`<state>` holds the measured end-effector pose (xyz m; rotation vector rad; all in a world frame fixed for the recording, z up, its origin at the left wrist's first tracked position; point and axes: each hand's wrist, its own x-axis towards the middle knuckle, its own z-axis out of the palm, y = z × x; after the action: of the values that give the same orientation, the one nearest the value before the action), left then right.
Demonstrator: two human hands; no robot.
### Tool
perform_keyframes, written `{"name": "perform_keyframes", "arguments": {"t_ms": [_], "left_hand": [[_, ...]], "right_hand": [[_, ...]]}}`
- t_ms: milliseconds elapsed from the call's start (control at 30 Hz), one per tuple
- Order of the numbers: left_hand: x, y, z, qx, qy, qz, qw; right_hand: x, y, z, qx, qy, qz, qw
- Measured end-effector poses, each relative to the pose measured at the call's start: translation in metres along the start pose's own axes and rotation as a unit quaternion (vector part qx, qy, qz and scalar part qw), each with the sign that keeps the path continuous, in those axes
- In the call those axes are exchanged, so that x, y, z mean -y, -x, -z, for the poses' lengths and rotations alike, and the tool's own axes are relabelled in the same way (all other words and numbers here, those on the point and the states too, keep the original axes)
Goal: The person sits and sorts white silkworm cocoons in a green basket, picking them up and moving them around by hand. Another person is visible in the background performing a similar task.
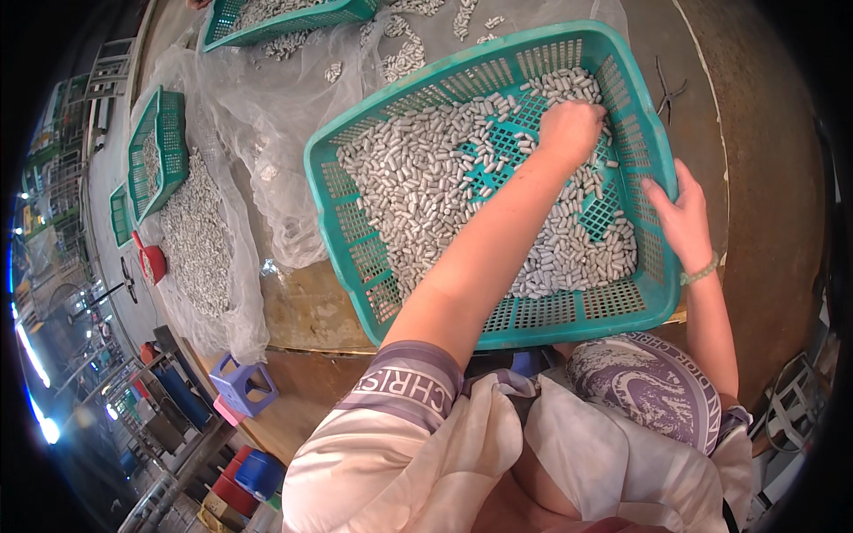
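Note:
A large green plastic basket point(498, 333) with slotted walls lies tilted before me. Spread over its mesh floor are many small grey cylindrical pieces point(400, 164), heaped most thickly on the left and near sides, with green mesh showing through at the centre and right. My left hand point(573, 131) reaches across to the far right part of the basket, its fingers curled down among the pieces. What those fingertips pinch, if anything, is hidden. At the right wall, my right hand point(682, 218) grips the basket's rim, thumb toward the inside.
Crumpled clear plastic sheeting point(267, 133) covers the table's left side. More grey pieces point(195, 240) lie there beside a red scoop point(153, 263) and a smaller green basket point(171, 155). Another basket point(342, 12) stands at the far edge. A forked dark twig-like piece point(665, 89) lies right. Below is a blue stool point(238, 386).

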<state>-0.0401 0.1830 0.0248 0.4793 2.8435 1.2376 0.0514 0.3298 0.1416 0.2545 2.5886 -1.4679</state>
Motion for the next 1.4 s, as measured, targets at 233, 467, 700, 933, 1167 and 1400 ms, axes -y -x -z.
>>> {"name": "perform_keyframes", "arguments": {"t_ms": [233, 467, 700, 933, 1167, 1400], "left_hand": [[-0.009, 0.000, 0.001, 0.053, -0.109, 0.009, 0.993], [0.014, 0.017, 0.037, 0.119, 0.423, 0.153, 0.885], [0.030, 0.049, 0.035, 0.092, 0.478, 0.224, 0.845], [-0.028, 0.069, 0.020, 0.196, 0.168, 0.061, 0.964], [-0.054, 0.112, 0.007, 0.280, 0.085, -0.118, 0.949], [-0.015, 0.095, 0.043, 0.254, 0.013, -0.066, 0.965]], "right_hand": [[-0.004, 0.000, 0.001, 0.001, 0.004, -0.003, 1.000], [-0.009, -0.001, 0.002, -0.005, 0.003, 0.013, 1.000], [-0.005, -0.001, 0.001, 0.004, 0.005, -0.003, 1.000], [-0.007, 0.000, 0.005, 0.011, 0.036, -0.001, 0.999], [-0.005, -0.002, 0.005, 0.040, 0.027, -0.030, 0.998], [-0.011, 0.000, 0.004, -0.002, 0.001, -0.009, 1.000]]}}
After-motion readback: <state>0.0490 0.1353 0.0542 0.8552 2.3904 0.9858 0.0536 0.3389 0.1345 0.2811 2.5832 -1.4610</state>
